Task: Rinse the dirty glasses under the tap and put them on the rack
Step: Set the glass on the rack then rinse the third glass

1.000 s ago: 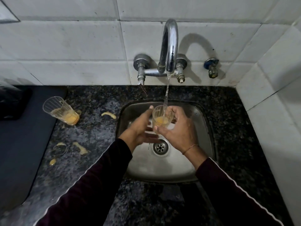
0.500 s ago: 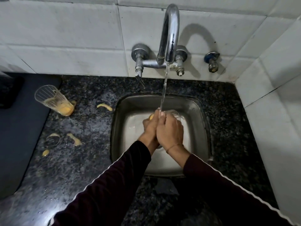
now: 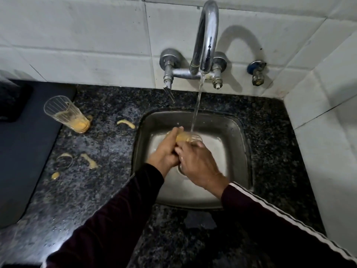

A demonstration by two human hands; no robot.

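A clear glass with yellow residue lies tilted over the steel sink, its mouth to the right, under the water stream from the chrome tap. My left hand grips its base end. My right hand holds it from the near side, fingers curled round its body. A second dirty glass with yellow liquid at the bottom stands on the dark granite counter at the left.
Yellow spills and a wet ring mark dot the counter left of the sink. A dark mat covers the far left. White tiled walls rise behind and at the right. A small valve sticks out right of the tap.
The glass went from upright under the stream to tilted on its side, lower in the sink. Both hands dropped and closed together around it.
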